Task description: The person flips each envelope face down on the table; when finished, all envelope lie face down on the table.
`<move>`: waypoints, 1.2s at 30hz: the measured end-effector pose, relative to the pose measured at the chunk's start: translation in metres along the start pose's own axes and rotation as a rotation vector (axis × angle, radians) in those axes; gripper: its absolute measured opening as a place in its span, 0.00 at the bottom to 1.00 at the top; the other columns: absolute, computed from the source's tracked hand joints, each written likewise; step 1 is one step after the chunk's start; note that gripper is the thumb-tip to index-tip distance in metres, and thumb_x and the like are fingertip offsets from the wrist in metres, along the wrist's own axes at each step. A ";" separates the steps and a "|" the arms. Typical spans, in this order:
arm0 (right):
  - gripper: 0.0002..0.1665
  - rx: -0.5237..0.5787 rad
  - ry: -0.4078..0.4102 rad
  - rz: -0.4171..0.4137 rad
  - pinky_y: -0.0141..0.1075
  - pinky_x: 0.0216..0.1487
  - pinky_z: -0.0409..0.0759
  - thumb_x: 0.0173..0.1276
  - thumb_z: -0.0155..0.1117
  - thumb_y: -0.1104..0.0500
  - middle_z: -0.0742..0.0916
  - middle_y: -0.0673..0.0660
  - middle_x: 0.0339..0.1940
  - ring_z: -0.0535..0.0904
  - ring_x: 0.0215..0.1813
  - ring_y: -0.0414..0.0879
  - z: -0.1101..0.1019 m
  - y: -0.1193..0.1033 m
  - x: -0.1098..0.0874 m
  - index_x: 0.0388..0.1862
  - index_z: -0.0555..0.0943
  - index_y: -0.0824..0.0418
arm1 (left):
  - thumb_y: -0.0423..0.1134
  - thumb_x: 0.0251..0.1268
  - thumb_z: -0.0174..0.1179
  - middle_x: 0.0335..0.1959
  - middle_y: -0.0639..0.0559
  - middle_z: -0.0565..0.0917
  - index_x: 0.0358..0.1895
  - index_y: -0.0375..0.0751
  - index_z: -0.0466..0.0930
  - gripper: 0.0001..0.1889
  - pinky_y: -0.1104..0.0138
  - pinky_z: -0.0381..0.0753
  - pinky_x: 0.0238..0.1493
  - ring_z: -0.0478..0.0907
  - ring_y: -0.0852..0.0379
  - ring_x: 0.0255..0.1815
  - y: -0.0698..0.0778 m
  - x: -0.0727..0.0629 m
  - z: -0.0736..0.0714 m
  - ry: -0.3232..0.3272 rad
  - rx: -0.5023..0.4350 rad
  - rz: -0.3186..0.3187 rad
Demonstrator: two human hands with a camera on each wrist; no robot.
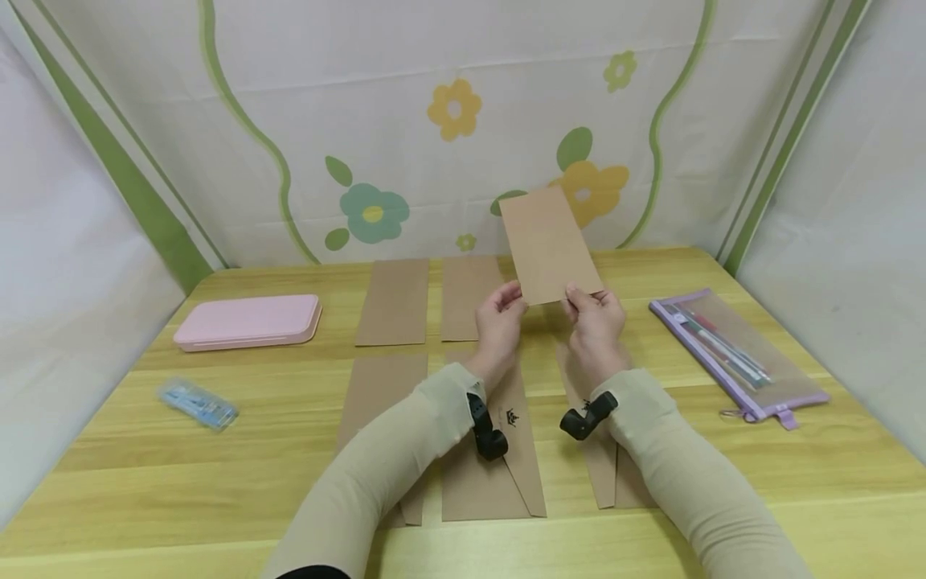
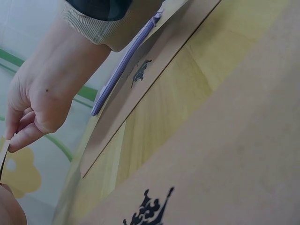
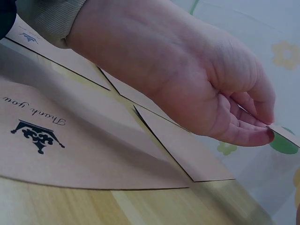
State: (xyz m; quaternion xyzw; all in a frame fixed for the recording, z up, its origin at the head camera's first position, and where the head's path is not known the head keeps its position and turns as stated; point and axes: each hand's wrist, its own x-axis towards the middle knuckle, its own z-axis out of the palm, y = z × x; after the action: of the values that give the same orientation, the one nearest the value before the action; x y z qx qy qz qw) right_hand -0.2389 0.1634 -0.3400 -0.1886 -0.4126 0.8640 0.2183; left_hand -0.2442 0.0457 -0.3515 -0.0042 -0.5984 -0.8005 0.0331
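Above the back of the table, both hands hold up a plain brown kraft-paper card (image 1: 551, 245) by its lower edge. My left hand (image 1: 499, 331) pinches its lower left corner, and my right hand (image 1: 597, 328) pinches the lower right part with the thumb in front. In the left wrist view the right hand (image 2: 49, 93) grips the card's thin edge (image 2: 3, 157). The right wrist view has the left hand (image 3: 220, 93) on the card (image 3: 286, 135). Beneath the arms lie brown envelopes (image 1: 481, 490) with a black crown and "Thank you" print, partly covered by the sleeves.
Two more brown cards (image 1: 394, 301) lie at the back of the table. A pink case (image 1: 246, 322) and a blue packet (image 1: 197, 404) are at the left. To the right rests a purple-edged mesh pouch (image 1: 752, 346) holding pens. A flowered curtain (image 1: 405, 129) stands behind.
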 end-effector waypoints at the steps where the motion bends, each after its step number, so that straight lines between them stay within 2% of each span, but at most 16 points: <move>1: 0.12 0.004 0.006 0.004 0.27 0.27 0.80 0.55 0.64 0.75 0.82 0.54 0.27 0.79 0.25 0.40 0.000 0.001 0.000 0.30 0.71 0.65 | 0.23 0.57 0.54 0.48 0.44 0.79 0.53 0.34 0.77 0.19 0.70 0.76 0.49 0.75 0.57 0.45 -0.001 0.000 0.000 0.000 -0.006 -0.001; 6: 0.13 0.002 -0.004 0.038 0.27 0.27 0.80 0.54 0.66 0.74 0.83 0.54 0.27 0.80 0.24 0.40 -0.002 0.002 0.000 0.33 0.73 0.65 | 0.20 0.53 0.55 0.44 0.44 0.79 0.52 0.32 0.77 0.20 0.72 0.77 0.45 0.74 0.58 0.41 -0.003 0.000 -0.001 0.009 -0.032 -0.010; 10: 0.14 -0.094 -0.081 0.089 0.27 0.27 0.80 0.56 0.66 0.71 0.82 0.53 0.27 0.80 0.24 0.40 -0.008 -0.003 0.003 0.35 0.70 0.63 | 0.18 0.52 0.56 0.43 0.44 0.80 0.51 0.32 0.78 0.21 0.72 0.77 0.44 0.75 0.59 0.41 -0.001 0.001 -0.002 0.014 -0.014 -0.027; 13: 0.15 -0.242 -0.187 0.094 0.26 0.25 0.80 0.60 0.63 0.69 0.82 0.51 0.23 0.79 0.22 0.39 -0.017 -0.011 0.008 0.42 0.69 0.64 | 0.18 0.52 0.56 0.43 0.46 0.80 0.51 0.33 0.78 0.21 0.72 0.78 0.45 0.75 0.59 0.41 0.002 0.002 -0.003 -0.001 0.015 -0.034; 15: 0.20 -0.364 -0.272 0.083 0.26 0.24 0.79 0.63 0.60 0.67 0.82 0.49 0.20 0.79 0.20 0.38 -0.023 -0.020 0.013 0.53 0.68 0.68 | 0.18 0.52 0.55 0.43 0.46 0.80 0.51 0.33 0.78 0.21 0.72 0.78 0.45 0.75 0.60 0.41 0.003 0.003 -0.003 -0.017 0.035 -0.029; 18: 0.32 -0.565 -0.424 0.071 0.25 0.23 0.78 0.66 0.56 0.67 0.81 0.46 0.19 0.77 0.18 0.36 -0.034 -0.034 0.022 0.66 0.58 0.71 | 0.18 0.52 0.55 0.40 0.47 0.80 0.50 0.33 0.79 0.20 0.73 0.77 0.42 0.76 0.61 0.39 0.003 0.006 -0.004 -0.041 0.074 -0.012; 21: 0.37 -0.748 -0.555 0.084 0.25 0.24 0.78 0.67 0.55 0.65 0.81 0.45 0.19 0.77 0.19 0.35 -0.043 -0.047 0.030 0.71 0.51 0.69 | 0.19 0.53 0.56 0.37 0.48 0.80 0.50 0.33 0.79 0.19 0.75 0.76 0.39 0.75 0.61 0.38 0.002 0.006 -0.004 -0.081 0.139 -0.018; 24: 0.38 -0.899 -0.635 0.087 0.27 0.26 0.79 0.68 0.55 0.64 0.81 0.46 0.20 0.76 0.21 0.36 -0.050 -0.056 0.035 0.72 0.50 0.67 | 0.21 0.54 0.57 0.36 0.50 0.78 0.53 0.35 0.77 0.20 0.75 0.74 0.35 0.73 0.62 0.37 0.000 0.005 -0.003 -0.137 0.208 -0.071; 26: 0.38 -0.981 -0.660 0.082 0.28 0.27 0.79 0.69 0.54 0.63 0.81 0.48 0.22 0.76 0.22 0.36 -0.054 -0.059 0.037 0.72 0.49 0.68 | 0.23 0.55 0.58 0.36 0.52 0.77 0.55 0.37 0.76 0.22 0.74 0.73 0.34 0.72 0.62 0.36 -0.003 0.004 -0.002 -0.172 0.256 -0.116; 29: 0.40 -1.046 -0.676 0.099 0.29 0.28 0.80 0.69 0.54 0.62 0.81 0.51 0.24 0.77 0.23 0.37 -0.060 -0.061 0.040 0.72 0.47 0.71 | 0.24 0.55 0.60 0.34 0.54 0.77 0.56 0.38 0.75 0.23 0.72 0.73 0.33 0.71 0.61 0.35 -0.005 0.003 -0.001 -0.209 0.317 -0.168; 36: 0.41 -1.054 -0.652 0.207 0.27 0.28 0.79 0.70 0.53 0.62 0.79 0.51 0.26 0.76 0.23 0.37 -0.071 -0.055 0.049 0.72 0.43 0.72 | 0.24 0.55 0.60 0.31 0.54 0.76 0.61 0.35 0.71 0.26 0.73 0.74 0.36 0.70 0.62 0.33 -0.008 0.005 0.001 -0.299 0.443 -0.198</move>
State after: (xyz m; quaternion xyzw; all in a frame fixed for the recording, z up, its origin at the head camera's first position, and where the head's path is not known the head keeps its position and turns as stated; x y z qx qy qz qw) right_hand -0.2319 0.2655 -0.3451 -0.0366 -0.8080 0.5744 -0.1259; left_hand -0.2501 0.0489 -0.3586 -0.0564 -0.7545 -0.6400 -0.1340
